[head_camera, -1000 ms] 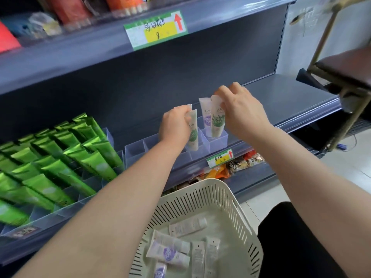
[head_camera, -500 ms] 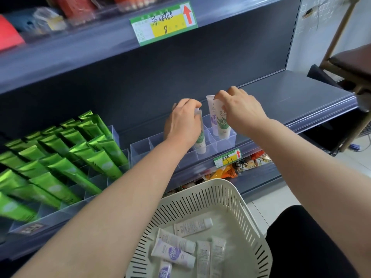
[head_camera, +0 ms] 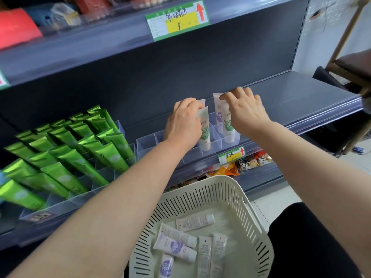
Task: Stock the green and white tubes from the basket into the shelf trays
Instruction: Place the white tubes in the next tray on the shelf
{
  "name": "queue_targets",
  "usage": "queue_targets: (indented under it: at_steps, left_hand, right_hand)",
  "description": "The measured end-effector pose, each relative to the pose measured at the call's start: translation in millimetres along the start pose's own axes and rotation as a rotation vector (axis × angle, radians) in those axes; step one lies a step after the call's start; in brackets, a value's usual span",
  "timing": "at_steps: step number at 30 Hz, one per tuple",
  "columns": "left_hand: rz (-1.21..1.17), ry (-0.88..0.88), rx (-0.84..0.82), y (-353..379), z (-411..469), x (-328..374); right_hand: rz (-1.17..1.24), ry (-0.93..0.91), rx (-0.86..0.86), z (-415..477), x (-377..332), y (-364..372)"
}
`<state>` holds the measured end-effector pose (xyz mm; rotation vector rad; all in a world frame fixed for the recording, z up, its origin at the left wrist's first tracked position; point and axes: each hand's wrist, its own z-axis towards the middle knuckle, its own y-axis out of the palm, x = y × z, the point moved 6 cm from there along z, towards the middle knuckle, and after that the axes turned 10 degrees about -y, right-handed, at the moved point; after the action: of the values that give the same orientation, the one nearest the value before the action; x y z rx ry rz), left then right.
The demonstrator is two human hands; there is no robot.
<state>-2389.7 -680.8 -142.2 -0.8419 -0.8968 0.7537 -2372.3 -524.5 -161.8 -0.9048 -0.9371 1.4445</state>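
My left hand (head_camera: 183,123) grips a green and white tube (head_camera: 205,133) standing cap down in a compartment of the clear shelf tray (head_camera: 190,155). A second tube top shows behind its fingers. My right hand (head_camera: 244,111) pinches the top of another green and white tube (head_camera: 227,127) in the tray's right-end compartment, in front of a purple and white tube (head_camera: 218,115). Below, the cream slotted basket (head_camera: 259,219) holds several white tubes (head_camera: 194,222), some with purple labels.
A second clear tray on the left is filled with several shiny green tubes (head_camera: 66,153). The grey shelf (head_camera: 301,97) runs on to the right. Price tags (head_camera: 230,155) hang on the shelf edges. Snack packets (head_camera: 247,162) lie on the shelf below. A chair (head_camera: 353,65) stands at right.
Both hands have lowered their tubes deeper into the tray compartments. The view has shifted slightly, so the shelf and basket sit a little further right.
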Motion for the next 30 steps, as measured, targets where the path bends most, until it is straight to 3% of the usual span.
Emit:
queue_targets:
  at_steps: [11,23,30]
  left_hand:
    - [0.07,0.019,-0.023,-3,-19,-13]
    - [0.029,-0.02,-0.029,-8,-63,-72]
    - [0.08,-0.082,-0.097,19,-114,-126]
  right_hand:
    - [-0.046,-0.184,0.065,-26,-42,-9]
    - [0.074,-0.284,0.074,-69,-99,22]
    - [0.148,-0.361,-0.133,-124,-141,94]
